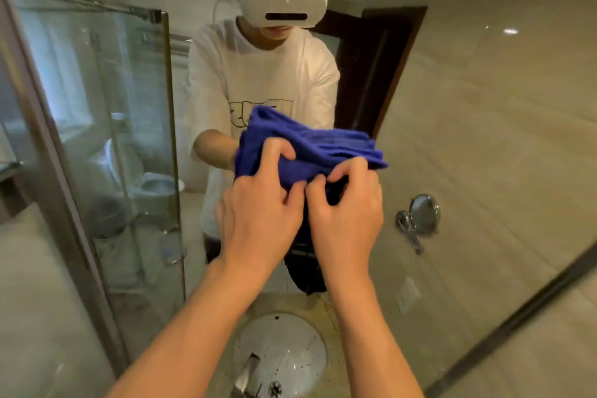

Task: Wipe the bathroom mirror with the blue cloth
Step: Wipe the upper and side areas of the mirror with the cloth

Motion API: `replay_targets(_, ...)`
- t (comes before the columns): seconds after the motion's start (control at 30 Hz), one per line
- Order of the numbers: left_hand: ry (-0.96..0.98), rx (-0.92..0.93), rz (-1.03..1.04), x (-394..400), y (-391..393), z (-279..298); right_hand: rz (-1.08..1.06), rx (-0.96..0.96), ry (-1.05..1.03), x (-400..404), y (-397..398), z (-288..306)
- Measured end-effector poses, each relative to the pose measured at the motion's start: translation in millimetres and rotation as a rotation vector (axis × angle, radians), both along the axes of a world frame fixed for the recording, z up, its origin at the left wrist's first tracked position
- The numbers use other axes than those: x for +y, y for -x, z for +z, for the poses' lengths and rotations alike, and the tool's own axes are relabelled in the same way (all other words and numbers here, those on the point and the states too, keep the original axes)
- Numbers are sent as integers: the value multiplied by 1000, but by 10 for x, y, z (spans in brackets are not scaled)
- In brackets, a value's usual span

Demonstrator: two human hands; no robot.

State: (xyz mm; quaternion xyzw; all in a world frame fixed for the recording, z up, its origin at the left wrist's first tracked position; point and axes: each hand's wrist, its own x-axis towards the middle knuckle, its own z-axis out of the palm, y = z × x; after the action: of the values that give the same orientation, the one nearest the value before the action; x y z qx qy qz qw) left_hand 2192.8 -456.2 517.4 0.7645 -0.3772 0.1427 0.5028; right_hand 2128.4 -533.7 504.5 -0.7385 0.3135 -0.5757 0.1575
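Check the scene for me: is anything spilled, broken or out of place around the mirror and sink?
Only minor things. The white sink basin is dotted with dark specks, so it looks dirty. The blue cloth is bunched, not flat, with both the left hand and right hand gripping it. Nothing looks broken or spilled.

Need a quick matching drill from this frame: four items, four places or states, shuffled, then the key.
Items:
1. blue cloth
2. sink basin
3. round swivel mirror
4. toilet

Places or states:
A. reflected behind the glass shower panel, left
B. bunched up, gripped by the left hand and the right hand
C. bottom centre, below the forearms
D. mounted on the tiled wall, seen at right

Pairs: 1-B, 2-C, 3-D, 4-A
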Motion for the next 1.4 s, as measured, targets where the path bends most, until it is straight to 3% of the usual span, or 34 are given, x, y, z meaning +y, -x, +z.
replay_targets(0.1,-65,171,23,63,43,-433,20,89,-81,73,2,-422)
replay_targets(0.2,-52,218,32,77,-17,-380,30,112,-118,103,-26,-358)
replay_targets(0.47,253,-17,-85,333,-474,554,14,-28,90,329,-366,679)
replay_targets(0.77,109,58,-5,557,-510,-401,-28,52,136,524,-499,-402)
replay_targets(1.13,187,120,57,434,-416,-759,-9,1,412,218,-459,-835)
replay_targets(1.4,243,57,74,132,-253,-1001,1,5,599,-196,-217,-976)
